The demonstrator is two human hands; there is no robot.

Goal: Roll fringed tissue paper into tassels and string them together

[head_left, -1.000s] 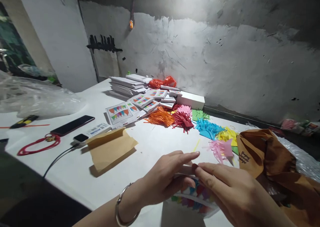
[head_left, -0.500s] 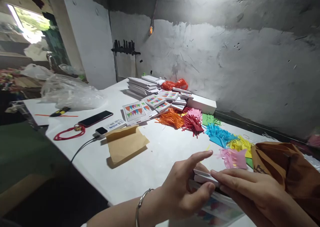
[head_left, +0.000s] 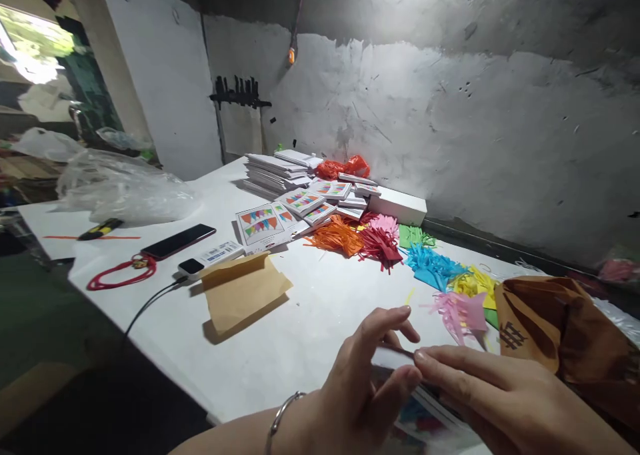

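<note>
At the lower right, a flat white box point(head_left: 417, 418) with a blurred colourful print is held between my two hands. My left hand point(head_left: 363, 381), with a silver bracelet at the wrist, curls around its near-left end, thumb on one side and fingers on the other. My right hand point(head_left: 495, 381) presses its fingertips together on the box's upper edge, close to a white end flap point(head_left: 393, 357). Much of the box is hidden behind my hands. Just beyond them lies a pink tissue-paper tassel bunch point(head_left: 460, 313).
Along the wall lie blue point(head_left: 435, 267), yellow, red and orange fringed paper bunches. Behind them are printed boxes point(head_left: 265, 225) and stacked white cartons point(head_left: 273, 175). A brown paper sheet point(head_left: 245, 295), phone point(head_left: 179, 240) and red cord lie left; a brown bag point(head_left: 570, 328) stands right.
My left fingers have bent further over the box end, and the white flap lies closer to it. Both hands have shifted slightly left in view, as has the whole scene.
</note>
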